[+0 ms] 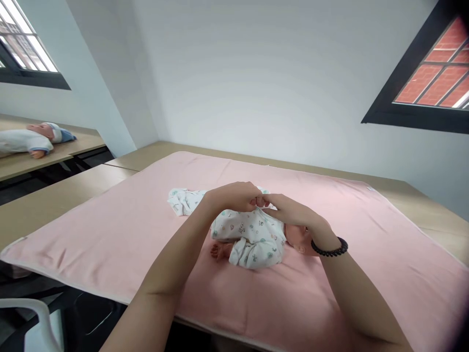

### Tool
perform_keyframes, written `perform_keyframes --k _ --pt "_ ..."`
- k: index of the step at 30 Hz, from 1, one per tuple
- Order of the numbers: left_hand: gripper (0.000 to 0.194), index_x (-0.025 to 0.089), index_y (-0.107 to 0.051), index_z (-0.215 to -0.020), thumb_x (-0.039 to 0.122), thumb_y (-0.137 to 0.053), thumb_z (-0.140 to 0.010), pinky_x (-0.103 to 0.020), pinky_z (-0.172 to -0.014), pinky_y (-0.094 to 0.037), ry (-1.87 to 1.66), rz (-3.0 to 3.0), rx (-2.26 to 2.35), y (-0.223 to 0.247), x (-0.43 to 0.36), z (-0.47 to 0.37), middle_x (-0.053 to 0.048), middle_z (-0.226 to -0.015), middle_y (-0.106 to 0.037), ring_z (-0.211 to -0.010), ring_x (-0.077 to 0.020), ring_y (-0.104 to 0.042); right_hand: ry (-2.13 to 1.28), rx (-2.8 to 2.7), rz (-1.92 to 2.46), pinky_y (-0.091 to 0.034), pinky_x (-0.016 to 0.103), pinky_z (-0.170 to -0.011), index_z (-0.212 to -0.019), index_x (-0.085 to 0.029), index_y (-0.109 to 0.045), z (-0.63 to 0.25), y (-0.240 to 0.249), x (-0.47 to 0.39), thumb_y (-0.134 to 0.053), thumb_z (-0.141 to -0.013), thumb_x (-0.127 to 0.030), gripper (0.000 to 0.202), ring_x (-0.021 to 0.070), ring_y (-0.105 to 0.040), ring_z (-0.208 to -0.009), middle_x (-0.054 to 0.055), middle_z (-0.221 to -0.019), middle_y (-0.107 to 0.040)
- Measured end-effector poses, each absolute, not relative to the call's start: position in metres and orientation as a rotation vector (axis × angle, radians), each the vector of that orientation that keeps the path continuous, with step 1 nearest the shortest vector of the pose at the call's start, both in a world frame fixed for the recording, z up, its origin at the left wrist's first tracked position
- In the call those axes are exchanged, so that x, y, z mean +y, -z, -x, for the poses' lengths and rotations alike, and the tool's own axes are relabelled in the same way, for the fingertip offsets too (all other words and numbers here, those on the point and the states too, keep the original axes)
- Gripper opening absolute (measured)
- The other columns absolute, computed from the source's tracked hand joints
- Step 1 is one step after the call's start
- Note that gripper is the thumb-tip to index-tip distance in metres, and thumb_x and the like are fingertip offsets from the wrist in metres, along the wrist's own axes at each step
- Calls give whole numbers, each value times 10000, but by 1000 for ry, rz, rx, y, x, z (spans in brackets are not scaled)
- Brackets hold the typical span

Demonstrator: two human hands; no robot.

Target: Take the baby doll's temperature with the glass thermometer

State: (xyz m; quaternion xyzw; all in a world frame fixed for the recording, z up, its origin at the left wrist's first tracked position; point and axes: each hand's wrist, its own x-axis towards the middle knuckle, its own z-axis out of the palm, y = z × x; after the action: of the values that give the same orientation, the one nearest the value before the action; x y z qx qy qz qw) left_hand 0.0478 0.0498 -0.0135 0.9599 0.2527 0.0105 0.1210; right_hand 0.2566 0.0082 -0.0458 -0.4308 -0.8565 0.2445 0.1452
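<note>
A baby doll lies on its back on a pink blanket [120, 234], its head to the right and partly hidden behind my right forearm. It wears a white printed baby shirt [249, 227], with a sleeve reaching toward me and its small hand showing. Above the doll's chest, my left hand [240, 196] has its fingers curled closed at the shirt's front. My right hand [291, 211] meets it from the other side, thumb and fingers pinching at the same cloth. The exact bit of cloth between the fingertips is partly hidden. White printed baby trousers [185, 201] extend to the left.
The blanket covers most of a wooden table [399, 193] against a white wall. Another dressed doll [27, 139] lies on a second table at the far left. A white chair [40, 313] stands below the table's front left edge.
</note>
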Motion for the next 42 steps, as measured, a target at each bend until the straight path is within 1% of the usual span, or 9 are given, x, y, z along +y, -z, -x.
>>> perform_keyframes --k 11,16,20,24,27,32,36,39,42 --pt "157 208 -639 -754 76 -594 -682 -281 -637 -348 -181 -2971 597 17 55 -51 27 -745 -668 -642 -134 -539 -746 -2401 1229 -489 322 -874 -1131 -230 -656 -252 47 11 -516 -945 -239 234 198 -629 -1032 40 -1167 -699" --pt "192 199 -499 -545 26 -531 -621 -307 -613 -296 -333 -3159 551 21 57 -53 33 -522 -500 -520 -126 -395 -614 -2348 1394 -485 339 -802 -1016 -206 -704 -251 55 20 -539 -914 -278 206 209 -644 -873 52 -985 -724" --pt "210 198 -455 -518 13 -495 -609 -314 -612 -269 -366 -3230 524 25 57 -56 39 -487 -420 -497 -122 -305 -526 -2304 1480 -450 323 -738 -928 -204 -700 -247 59 22 -542 -885 -260 173 202 -618 -789 47 -880 -711" --pt "223 202 -450 -499 7 -484 -601 -325 -602 -260 -359 -3308 608 30 58 -61 33 -470 -413 -474 -123 -262 -458 -2217 1578 -381 294 -649 -762 -205 -613 -244 58 21 -558 -789 -155 79 180 -561 -698 28 -758 -668" --pt "252 202 -422 -473 6 -482 -618 -336 -617 -290 -323 -3354 635 32 58 -65 23 -449 -408 -463 -123 -247 -453 -2160 1640 -318 289 -585 -659 -209 -517 -243 57 20 -562 -740 -131 121 166 -510 -643 21 -693 -624" --pt "272 193 -386 -474 -15 -464 -631 -336 -637 -336 -263 -3381 674 29 57 -67 13 -455 -438 -467 -120 -214 -512 -2080 1696 -314 282 -568 -655 -213 -504 -238 52 15 -533 -722 -117 121 165 -501 -659 23 -708 -618" --pt "261 185 -454 -497 -25 -461 -652 -342 -659 -351 -217 -3414 703 28 55 -69 -14 -493 -511 -472 -129 -285 -574 -2032 1717 -266 281 -527 -614 -212 -428 -236 47 9 -493 -709 -102 159 136 -418 -584 8 -654 -563" --pt "258 172 -534 -552 -56 -455 -642 -347 -667 -350 -177 -3457 721 32 53 -72 -36 -522 -550 -481 -143 -357 -642 -2010 1741 -278 276 -502 -644 -215 -475 -238 44 8 -496 -700 -114 117 133 -411 -557 10 -647 -577" --pt "284 162 -561 -577 -90 -440 -622 -346 -653 -338 -200 -3495 721 36 51 -76 -40 -511 -538 -476 -149 -362 -689 -2000 1733 -361 268 -527 -731 -208 -580 -240 41 8 -507 -696 -123 118 164 -518 -629 39 -721 -653"
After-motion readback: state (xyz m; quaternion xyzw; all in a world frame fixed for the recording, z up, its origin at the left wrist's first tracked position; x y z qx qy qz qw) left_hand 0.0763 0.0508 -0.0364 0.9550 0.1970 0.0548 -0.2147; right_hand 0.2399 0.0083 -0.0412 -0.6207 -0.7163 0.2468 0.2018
